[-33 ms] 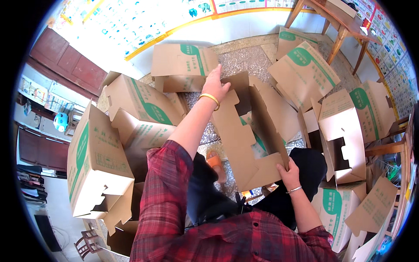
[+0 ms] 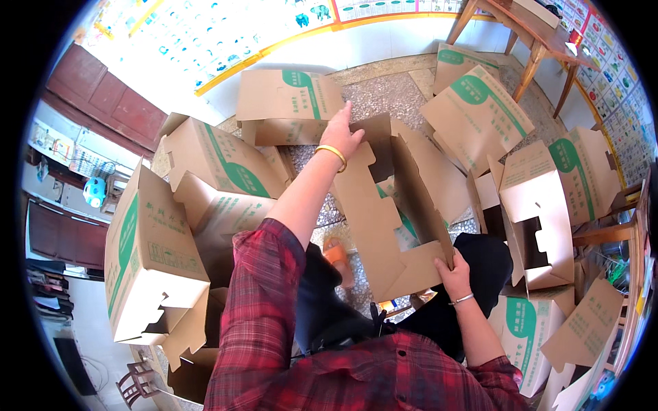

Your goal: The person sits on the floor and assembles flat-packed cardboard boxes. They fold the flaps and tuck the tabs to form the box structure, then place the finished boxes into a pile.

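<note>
A brown cardboard box [image 2: 371, 236] stands tilted in front of my knees, its long opening facing up and cut-out flaps folded along the rim. Green print shows through the gap between the flaps. My left hand [image 2: 342, 137] rests at the box's far left corner, fingers stretched out straight and thumb apart, beside the raised end flap. At the near right corner, my right hand [image 2: 454, 275] grips the box edge with the thumb on the outside; the other fingers are partly hidden. A yellow bangle is on my left wrist, a silver one on my right.
Several similar boxes with green print surround me: a tall box [image 2: 161, 257] at left, another box [image 2: 291, 103] ahead, an open-ended box [image 2: 539, 212] at right. A wooden table [image 2: 524, 31] stands far right by the poster-covered wall. My foot wears an orange sandal [image 2: 335, 254].
</note>
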`<state>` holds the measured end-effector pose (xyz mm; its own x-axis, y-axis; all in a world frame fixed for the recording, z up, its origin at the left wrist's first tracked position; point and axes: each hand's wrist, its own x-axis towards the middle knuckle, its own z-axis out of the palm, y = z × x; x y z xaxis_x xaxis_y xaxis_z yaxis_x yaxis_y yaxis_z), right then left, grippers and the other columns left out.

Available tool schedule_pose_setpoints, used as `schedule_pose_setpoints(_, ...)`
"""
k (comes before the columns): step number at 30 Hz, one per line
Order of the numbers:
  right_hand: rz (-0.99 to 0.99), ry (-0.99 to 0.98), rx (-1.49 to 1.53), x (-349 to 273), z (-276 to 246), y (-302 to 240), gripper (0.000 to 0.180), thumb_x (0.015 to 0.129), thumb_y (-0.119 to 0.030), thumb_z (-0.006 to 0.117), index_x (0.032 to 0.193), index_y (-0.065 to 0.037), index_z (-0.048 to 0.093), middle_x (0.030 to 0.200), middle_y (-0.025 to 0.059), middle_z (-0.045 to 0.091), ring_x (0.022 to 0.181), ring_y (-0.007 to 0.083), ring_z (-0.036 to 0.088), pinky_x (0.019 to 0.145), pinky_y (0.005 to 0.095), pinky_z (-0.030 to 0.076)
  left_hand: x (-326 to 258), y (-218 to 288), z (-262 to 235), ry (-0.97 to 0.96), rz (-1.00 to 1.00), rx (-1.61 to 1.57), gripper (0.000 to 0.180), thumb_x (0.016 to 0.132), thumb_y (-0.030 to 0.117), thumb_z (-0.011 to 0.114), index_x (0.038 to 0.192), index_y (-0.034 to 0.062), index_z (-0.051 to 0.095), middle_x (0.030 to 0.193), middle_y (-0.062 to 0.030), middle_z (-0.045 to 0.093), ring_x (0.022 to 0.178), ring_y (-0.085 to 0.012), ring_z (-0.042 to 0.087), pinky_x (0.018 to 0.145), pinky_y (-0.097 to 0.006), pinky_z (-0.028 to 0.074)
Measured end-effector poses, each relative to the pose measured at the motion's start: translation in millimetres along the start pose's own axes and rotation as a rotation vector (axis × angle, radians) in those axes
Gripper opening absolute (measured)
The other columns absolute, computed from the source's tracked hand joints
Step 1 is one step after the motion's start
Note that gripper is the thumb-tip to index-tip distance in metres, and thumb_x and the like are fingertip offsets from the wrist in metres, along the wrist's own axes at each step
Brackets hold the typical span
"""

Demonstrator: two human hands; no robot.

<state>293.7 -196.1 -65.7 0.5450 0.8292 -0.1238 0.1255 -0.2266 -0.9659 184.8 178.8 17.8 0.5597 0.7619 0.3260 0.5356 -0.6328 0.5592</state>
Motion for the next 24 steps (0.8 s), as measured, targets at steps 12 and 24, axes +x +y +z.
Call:
schedule_pose_setpoints(12, 0.088, 0.093, 0.046, 9.7, -14.9, 9.4, 0.047, 0.077, 0.005, 0.060, 0.123, -0.001, 0.053, 0.117, 0.0096, 0.058, 0.105, 0.0167, 0.056, 0.091, 0.0271, 0.044, -57.4, 13.8, 29.9, -0.002, 0.116, -0.175, 0.019, 0.083, 0.009, 0.059, 0.101, 0.0078, 0.065, 0.101, -0.0104, 0.064, 0.090, -0.0266, 0.062, 0.080, -0.033, 0.049)
schedule_pose_setpoints(24, 0.116, 0.164, 0.190, 11.1, -17.9, 23.4, 0.036, 0.079, 0.004, 0.059, 0.115, 0.001, 0.058, 0.107, 0.0067, 0.062, 0.099, 0.0139, 0.058, 0.086, 0.0253, 0.044, -65.6, 1.9, 21.3, -0.014, 0.139, -0.210, 0.019, 0.086, 0.008, 0.054, 0.103, 0.0096, 0.061, 0.100, -0.0095, 0.061, 0.092, -0.0300, 0.059, 0.079, -0.035, 0.048)
